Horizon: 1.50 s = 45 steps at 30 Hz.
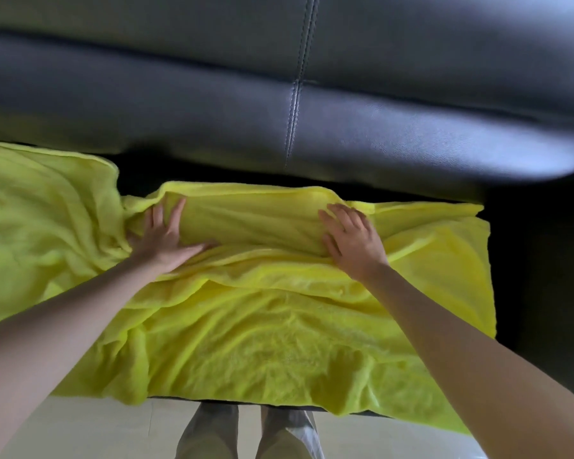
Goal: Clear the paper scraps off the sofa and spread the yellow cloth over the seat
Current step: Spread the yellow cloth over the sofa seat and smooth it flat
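Observation:
The yellow cloth [265, 329] lies wrinkled across the dark sofa seat and hangs over its front edge. Its back part forms a raised fold near the backrest. My left hand [166, 236] lies flat on the left end of that fold, fingers straight and pointing toward the backrest, thumb spread to the right. On the fold's right end my right hand [352, 240] presses down with its fingers bent over the cloth. No paper scraps show anywhere on the sofa.
The dark leather backrest [212, 104] with a stitched seam [295, 104] fills the top. Bare dark seat [537, 293] shows right of the cloth. Below the seat edge are a pale floor [90, 429] and my legs [246, 432].

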{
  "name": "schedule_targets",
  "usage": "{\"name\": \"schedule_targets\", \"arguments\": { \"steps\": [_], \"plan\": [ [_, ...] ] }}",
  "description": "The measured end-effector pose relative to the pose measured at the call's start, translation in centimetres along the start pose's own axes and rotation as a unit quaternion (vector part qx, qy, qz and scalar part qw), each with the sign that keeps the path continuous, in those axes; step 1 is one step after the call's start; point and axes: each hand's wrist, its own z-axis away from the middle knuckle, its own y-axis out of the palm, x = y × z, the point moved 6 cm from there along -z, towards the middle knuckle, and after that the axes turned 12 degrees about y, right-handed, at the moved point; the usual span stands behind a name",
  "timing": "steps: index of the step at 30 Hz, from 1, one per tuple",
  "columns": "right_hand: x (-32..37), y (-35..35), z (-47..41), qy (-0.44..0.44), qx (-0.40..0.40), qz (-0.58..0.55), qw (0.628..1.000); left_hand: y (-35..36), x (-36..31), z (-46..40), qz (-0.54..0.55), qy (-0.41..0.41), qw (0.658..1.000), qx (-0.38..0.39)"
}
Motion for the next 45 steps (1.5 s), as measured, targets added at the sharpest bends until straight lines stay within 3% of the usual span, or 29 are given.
{"name": "schedule_targets", "arguments": {
  "steps": [3, 6, 8, 9, 12, 15, 17, 22, 27, 29, 33, 35, 37, 39, 42, 45],
  "plan": [
    [-4.7, -1.6, 0.4, 0.171, -0.049, -0.026, 0.984, -3.2, -0.8, -2.0, 0.047, -0.059, 0.982, -0.174],
    [-9.8, -0.9, 0.9, 0.315, 0.039, -0.066, 0.946, -5.1, -2.7, -2.3, 0.095, -0.186, 0.932, -0.296],
    [-11.8, -0.2, 1.0, 0.312, 0.082, -0.079, 0.943, -4.5, -6.1, -2.2, 0.071, -0.167, 0.931, -0.318],
    [-12.4, 0.0, 0.8, 0.3, 0.093, -0.076, 0.946, -3.6, -8.3, -2.2, 0.064, -0.106, 0.939, -0.319],
    [-13.6, 0.5, 0.3, 0.3, 0.115, -0.072, 0.944, 0.9, -16.1, -2.2, 0.033, 0.146, 0.961, -0.231],
    [-14.4, 0.5, -0.2, 0.332, 0.108, -0.056, 0.936, 4.7, -21.6, -2.9, -0.03, 0.276, 0.952, -0.128],
    [-14.7, 0.5, -0.5, 0.349, 0.09, -0.023, 0.932, 6.1, -23.6, -4.1, -0.052, 0.277, 0.956, -0.083],
    [-15.5, 1.0, -0.2, 0.429, 0.057, -0.006, 0.901, 6.3, -24.4, -6.5, -0.102, 0.236, 0.964, -0.067],
    [-17.7, -1.4, 1.1, 0.409, -0.13, -0.046, 0.902, 6.4, -25.5, -5.6, -0.103, 0.242, 0.957, -0.123],
    [-20.2, -2.0, 2.6, 0.44, -0.146, -0.053, 0.884, 7.0, -26.6, -5.0, -0.092, 0.259, 0.954, -0.122],
    [-25.7, -0.9, 4.6, 0.512, -0.058, -0.166, 0.841, 9.1, -28.1, -4.3, -0.094, 0.29, 0.949, -0.074],
    [-26.9, -0.1, 4.9, 0.485, 0.014, -0.179, 0.856, 9.6, -28.7, -4.3, -0.085, 0.277, 0.954, -0.073],
    [-27.3, 0.1, 4.9, 0.447, 0.062, -0.131, 0.882, 9.8, -29.0, -4.3, -0.088, 0.269, 0.957, -0.072],
    [-27.6, 0.2, 5.0, 0.44, 0.089, -0.012, 0.894, 10.0, -29.2, -4.3, -0.094, 0.269, 0.956, -0.072],
    [-27.8, -0.6, 4.7, 0.483, 0.106, 0.147, 0.857, 10.2, -29.4, -4.3, -0.101, 0.279, 0.952, -0.074],
    [-27.4, -0.9, 3.2, 0.492, 0.122, 0.168, 0.845, 10.4, -30.0, -4.4, -0.103, 0.287, 0.95, -0.065]
  ]
}}
